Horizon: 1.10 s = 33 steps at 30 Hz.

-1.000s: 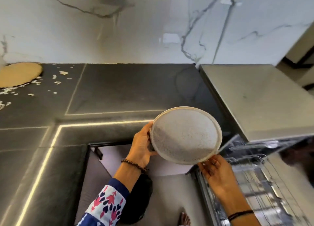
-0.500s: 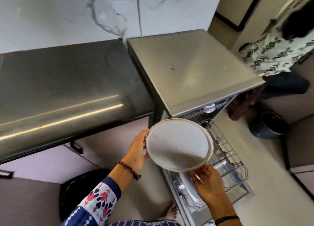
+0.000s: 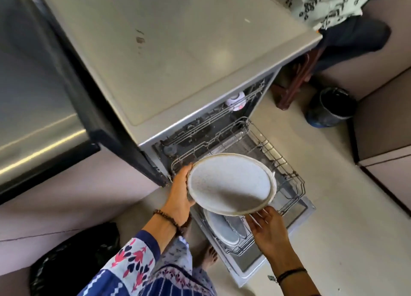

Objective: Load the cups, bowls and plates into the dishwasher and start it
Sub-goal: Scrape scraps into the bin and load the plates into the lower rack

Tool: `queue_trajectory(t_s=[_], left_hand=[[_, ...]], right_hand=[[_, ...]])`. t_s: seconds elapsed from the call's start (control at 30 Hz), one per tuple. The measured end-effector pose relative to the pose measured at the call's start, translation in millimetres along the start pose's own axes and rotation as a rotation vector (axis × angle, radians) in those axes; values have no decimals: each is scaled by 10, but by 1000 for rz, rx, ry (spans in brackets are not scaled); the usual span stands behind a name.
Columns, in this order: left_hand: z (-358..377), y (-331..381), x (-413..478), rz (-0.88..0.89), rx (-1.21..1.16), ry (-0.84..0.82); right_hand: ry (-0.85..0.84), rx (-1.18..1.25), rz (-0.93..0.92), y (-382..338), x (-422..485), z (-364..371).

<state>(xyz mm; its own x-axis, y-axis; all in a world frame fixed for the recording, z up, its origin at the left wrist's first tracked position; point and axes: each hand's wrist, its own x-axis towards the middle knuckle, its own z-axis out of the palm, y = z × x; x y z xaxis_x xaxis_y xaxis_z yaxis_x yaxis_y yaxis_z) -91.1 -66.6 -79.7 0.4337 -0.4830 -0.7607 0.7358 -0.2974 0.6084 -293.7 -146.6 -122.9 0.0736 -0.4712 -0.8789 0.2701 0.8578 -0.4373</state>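
In the centre of the frame, a speckled white plate (image 3: 231, 182) is held tilted over the pulled-out rack (image 3: 289, 178) of the open dishwasher (image 3: 178, 51). The left hand (image 3: 180, 193) grips its left rim, thumb on the edge. The right hand (image 3: 269, 231) holds up the lower rim with fairly straight fingers. A second plate (image 3: 220, 226) stands in the rack just below. A dark bucket (image 3: 331, 106) sits on the floor at right.
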Motion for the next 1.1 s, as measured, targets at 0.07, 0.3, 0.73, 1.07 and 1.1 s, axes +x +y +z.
queue_trajectory(t_s=[0.07,0.3,0.73,1.07,1.1], left_hand=[[74,-192,323,-20,30,1],[218,-946,1248,-106,101,4],[767,-1581,2250,-237,285,-84],[952,-1713,2512,-218,537,-163],[938,-1717,2517,-219,545,-156]], right_hand=[[30,57,-1,67,313,-103],[141,210,11,411,1286,-586],[281,357,-15,697,2114,-1166],[500,73,13,705,2334,-1305],[501,85,16,702,2342,-1322]])
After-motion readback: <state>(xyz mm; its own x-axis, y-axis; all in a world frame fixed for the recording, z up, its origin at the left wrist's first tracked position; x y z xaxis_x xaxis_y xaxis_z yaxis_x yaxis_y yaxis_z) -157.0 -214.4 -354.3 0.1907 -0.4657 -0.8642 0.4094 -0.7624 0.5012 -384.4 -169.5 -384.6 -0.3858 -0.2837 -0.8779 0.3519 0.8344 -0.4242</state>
